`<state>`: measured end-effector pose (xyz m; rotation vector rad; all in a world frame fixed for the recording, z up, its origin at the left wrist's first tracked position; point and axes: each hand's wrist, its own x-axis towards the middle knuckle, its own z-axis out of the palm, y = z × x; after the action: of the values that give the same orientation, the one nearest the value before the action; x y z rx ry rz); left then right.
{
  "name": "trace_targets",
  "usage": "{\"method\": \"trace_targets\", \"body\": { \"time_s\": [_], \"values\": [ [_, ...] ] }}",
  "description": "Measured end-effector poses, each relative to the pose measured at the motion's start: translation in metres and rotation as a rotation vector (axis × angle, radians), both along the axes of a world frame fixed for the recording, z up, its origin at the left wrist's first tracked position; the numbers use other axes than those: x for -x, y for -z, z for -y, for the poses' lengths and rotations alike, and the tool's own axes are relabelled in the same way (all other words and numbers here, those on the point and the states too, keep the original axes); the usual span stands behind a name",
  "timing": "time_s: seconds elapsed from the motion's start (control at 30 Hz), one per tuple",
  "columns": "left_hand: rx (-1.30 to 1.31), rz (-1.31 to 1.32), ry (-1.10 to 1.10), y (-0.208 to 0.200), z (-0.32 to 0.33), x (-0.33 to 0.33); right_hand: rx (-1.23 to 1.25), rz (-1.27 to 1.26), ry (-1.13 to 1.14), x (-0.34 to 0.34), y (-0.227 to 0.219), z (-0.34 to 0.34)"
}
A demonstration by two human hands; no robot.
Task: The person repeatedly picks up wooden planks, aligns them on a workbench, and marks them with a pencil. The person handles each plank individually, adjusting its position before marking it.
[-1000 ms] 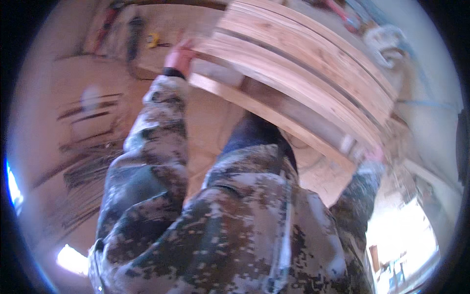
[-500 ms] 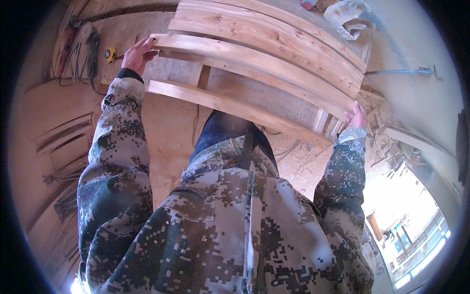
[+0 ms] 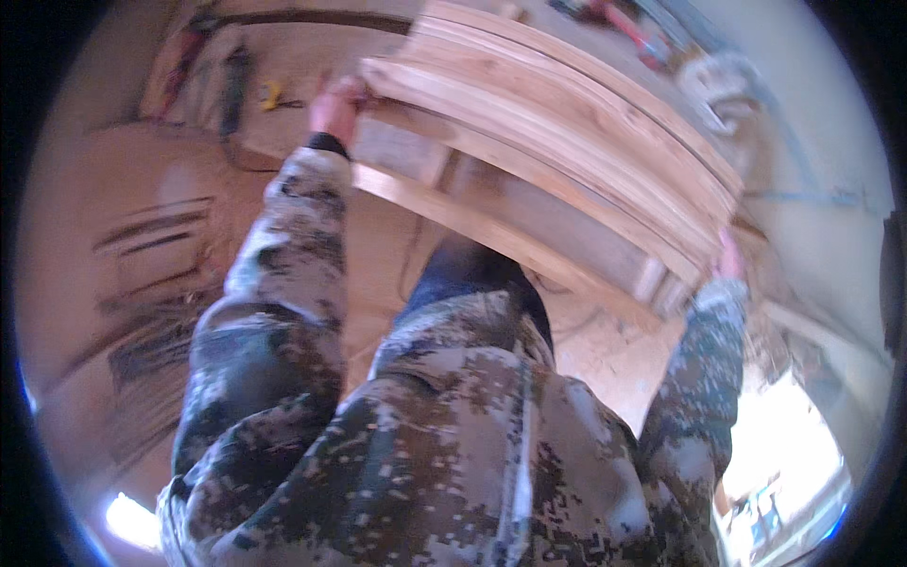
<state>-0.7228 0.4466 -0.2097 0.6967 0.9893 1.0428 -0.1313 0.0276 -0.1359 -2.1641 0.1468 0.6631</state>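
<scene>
A long pale wooden board (image 3: 543,149) spans the space between my two hands, along the near side of several wider planks (image 3: 576,83) that lie side by side. My left hand (image 3: 336,111) grips the board's left end, with its fingers curled round the corner. At the other end, my right hand (image 3: 727,259) holds on with the fingers against the wood, partly blurred by motion. Nearer to me runs a narrow wooden rail (image 3: 501,244), apart from the board, with short crosspieces in the gap.
To the left lie a yellow tape measure (image 3: 271,94) and a dark corded power tool (image 3: 235,90). At the far right are a red tool (image 3: 635,33) and a crumpled white thing (image 3: 718,87). A bright opening (image 3: 789,454) shows at lower right.
The whole view has shifted, so everything stands further right and is more blurred. The board now sits closer against the planks behind it. Both hands keep hold of its ends.
</scene>
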Motion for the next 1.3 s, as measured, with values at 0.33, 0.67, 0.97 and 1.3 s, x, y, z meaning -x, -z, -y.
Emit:
{"method": "trace_targets", "body": {
  "time_s": [0.33, 0.67, 0.97, 1.3],
  "values": [
    [0.059, -0.145, -0.407, -0.036, 0.103, -0.007, 0.171, 0.018, -0.003, -0.019, 0.008, 0.004],
    [-0.08, -0.317, -0.372, -0.042, 0.1, -0.063, 0.186, 0.035, -0.045, -0.01, -0.004, -0.001],
    [-0.013, -0.6, -0.158, -0.028, 0.017, -0.035, -0.144, -0.209, -0.011, -0.007, 0.021, 0.041],
    [-0.06, -0.458, -0.011, -0.013, 0.052, -0.04, -0.164, -0.058, -0.078, -0.027, 0.091, 0.15]
  ]
}}
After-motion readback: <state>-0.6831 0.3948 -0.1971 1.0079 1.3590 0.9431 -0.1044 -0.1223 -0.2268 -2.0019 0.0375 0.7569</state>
